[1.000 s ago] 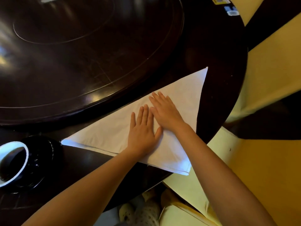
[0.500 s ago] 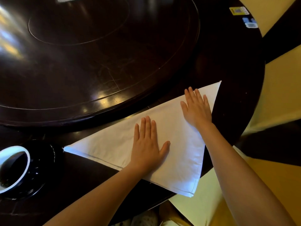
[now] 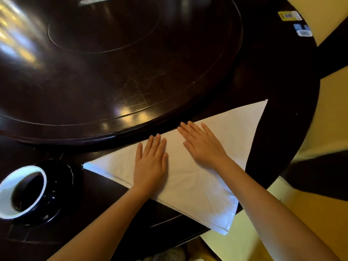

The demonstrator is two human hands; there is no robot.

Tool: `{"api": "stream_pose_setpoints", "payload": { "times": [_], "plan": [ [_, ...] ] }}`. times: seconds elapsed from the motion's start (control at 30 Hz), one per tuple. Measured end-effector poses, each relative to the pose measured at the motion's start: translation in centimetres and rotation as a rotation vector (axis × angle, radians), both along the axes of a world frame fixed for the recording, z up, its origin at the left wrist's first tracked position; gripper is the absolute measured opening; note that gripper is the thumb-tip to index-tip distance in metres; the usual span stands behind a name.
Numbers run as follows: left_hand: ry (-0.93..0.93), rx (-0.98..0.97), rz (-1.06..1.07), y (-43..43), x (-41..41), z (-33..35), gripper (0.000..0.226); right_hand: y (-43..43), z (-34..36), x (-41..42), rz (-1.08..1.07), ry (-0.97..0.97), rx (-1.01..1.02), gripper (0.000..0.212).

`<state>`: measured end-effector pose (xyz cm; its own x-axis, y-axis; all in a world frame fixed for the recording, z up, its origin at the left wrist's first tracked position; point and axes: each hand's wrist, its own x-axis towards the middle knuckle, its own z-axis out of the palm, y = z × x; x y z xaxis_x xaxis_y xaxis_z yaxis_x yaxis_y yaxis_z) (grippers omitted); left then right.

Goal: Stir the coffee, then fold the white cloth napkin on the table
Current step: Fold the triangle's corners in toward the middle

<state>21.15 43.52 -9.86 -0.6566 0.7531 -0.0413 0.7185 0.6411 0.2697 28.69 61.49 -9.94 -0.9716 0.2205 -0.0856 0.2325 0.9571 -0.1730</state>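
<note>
The white cloth napkin [image 3: 239, 132] lies on the dark table as a flat triangle, one tip pointing far right, one left, one hanging over the near table edge. My left hand [image 3: 151, 163] presses flat on its middle, fingers together. My right hand [image 3: 202, 143] lies flat beside it, a little further up, fingers slightly spread. Neither hand grips anything. At the left stands a coffee cup [image 3: 22, 193] with a white inside and dark coffee, on a dark saucer [image 3: 60, 185].
A large raised round turntable [image 3: 113, 72] fills the table's middle, its rim just behind the napkin. Stickers [image 3: 290, 16] sit at the far right edge of the table [image 3: 291, 91]. Beyond the near edge are yellow floor and slippered feet [image 3: 169, 255].
My right hand slid out toward the napkin's right tip, then came back beside the left hand. My left hand stayed pressed on the middle. The view shifted slightly.
</note>
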Motion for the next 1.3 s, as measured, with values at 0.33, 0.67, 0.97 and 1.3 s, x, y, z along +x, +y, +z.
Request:
{"api": "stream_pose_setpoints", "payload": {
  "times": [0.33, 0.67, 0.97, 1.3],
  "plan": [
    [-0.002, 0.073, 0.189, -2.0, -1.5, 0.2, 0.062, 0.4, 0.3, 0.7, -0.058, 0.037, -0.036, 0.056],
    [0.097, 0.085, 0.119, -1.9, -2.9, 3.7, 0.03, 0.1, 0.3, 0.7, -0.086, 0.071, -0.043, 0.051],
    [-0.006, -0.283, 0.056, -1.2, -3.9, 7.7, 0.022, 0.2, 0.0, 0.8, -0.078, 0.1, -0.035, 0.051],
    [-0.178, -0.451, -0.17, 0.7, 2.7, 13.0, 0.038, 0.3, -0.2, 0.7, -0.075, 0.122, -0.063, 0.046]
  ]
}}
